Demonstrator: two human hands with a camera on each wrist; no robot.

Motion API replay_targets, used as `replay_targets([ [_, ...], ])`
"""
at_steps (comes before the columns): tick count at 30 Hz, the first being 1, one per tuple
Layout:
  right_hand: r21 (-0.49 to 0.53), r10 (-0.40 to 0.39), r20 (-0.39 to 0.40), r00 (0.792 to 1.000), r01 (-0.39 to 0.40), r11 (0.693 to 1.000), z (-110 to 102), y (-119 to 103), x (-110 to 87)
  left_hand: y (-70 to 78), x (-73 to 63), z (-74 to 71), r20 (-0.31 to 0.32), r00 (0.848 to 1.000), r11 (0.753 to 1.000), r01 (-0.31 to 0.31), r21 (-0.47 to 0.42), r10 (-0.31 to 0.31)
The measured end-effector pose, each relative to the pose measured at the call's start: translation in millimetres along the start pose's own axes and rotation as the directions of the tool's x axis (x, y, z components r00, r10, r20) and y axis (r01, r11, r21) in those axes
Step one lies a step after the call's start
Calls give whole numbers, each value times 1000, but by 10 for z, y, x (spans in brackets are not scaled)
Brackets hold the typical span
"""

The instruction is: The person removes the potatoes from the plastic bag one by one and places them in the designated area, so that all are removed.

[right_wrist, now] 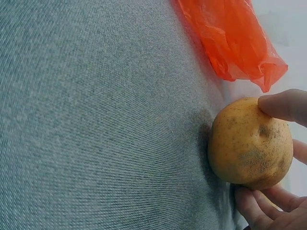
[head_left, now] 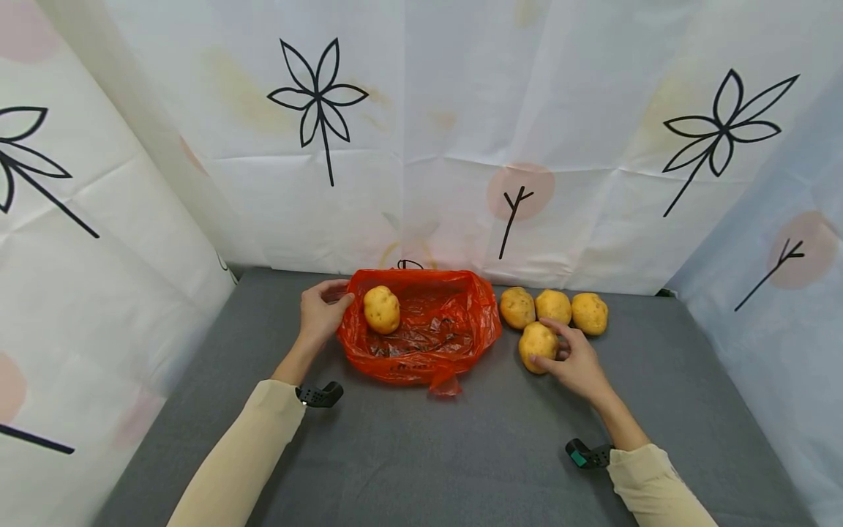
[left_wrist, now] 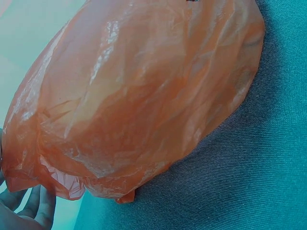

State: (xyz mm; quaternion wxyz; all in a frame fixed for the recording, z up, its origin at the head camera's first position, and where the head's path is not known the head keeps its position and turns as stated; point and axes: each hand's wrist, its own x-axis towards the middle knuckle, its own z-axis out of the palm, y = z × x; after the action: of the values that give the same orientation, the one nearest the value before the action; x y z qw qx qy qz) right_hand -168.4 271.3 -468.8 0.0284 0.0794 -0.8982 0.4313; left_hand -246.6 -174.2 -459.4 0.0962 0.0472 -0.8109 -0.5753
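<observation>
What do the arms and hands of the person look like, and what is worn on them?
The left sleeve and right sleeve are plain pale cream. A black device sits by the left cuff; another, with a green patch, by the right. The left hand and right hand wear no gloves.

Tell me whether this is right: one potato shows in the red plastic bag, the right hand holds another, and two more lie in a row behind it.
Wrong count: three potatoes, not two, lie in the row behind the held potato, as the head view shows. The rest stands: one potato shows in the red plastic bag; the right hand holds another.
</observation>
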Motion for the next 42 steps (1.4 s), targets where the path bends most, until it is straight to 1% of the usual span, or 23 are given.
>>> replay_targets([
  [12, -15, -3, 17, 1000, 3, 1000, 10, 22, 20, 1, -10, -1, -4, 1000, 1000, 5, -9, -5],
  [19, -21, -3, 14, 1000, 3, 1000, 12, 24, 13, 13, -10, -5, -5, 1000, 1000, 6, -8, -6],
  [25, -7, -9, 15, 1000, 9, 1000, -1, 22, -1, 22, -11, -5, -7, 1000, 1000, 12, 3, -12],
  [31, -17, 6, 3, 1000, -6, 1000, -39, 9, -25, 16, -12, -6, -8, 1000, 1000, 7, -3, -7],
  [37, -34, 10, 2, 1000, -10, 999, -105, -35, -35, 13, -13, -1, -7, 1000, 1000, 10, 6, -10],
  [42, -46, -1, 6, 1000, 1, 999, -179, -145, -36, 9, -11, 1, -7, 1000, 1000, 10, 4, -10],
])
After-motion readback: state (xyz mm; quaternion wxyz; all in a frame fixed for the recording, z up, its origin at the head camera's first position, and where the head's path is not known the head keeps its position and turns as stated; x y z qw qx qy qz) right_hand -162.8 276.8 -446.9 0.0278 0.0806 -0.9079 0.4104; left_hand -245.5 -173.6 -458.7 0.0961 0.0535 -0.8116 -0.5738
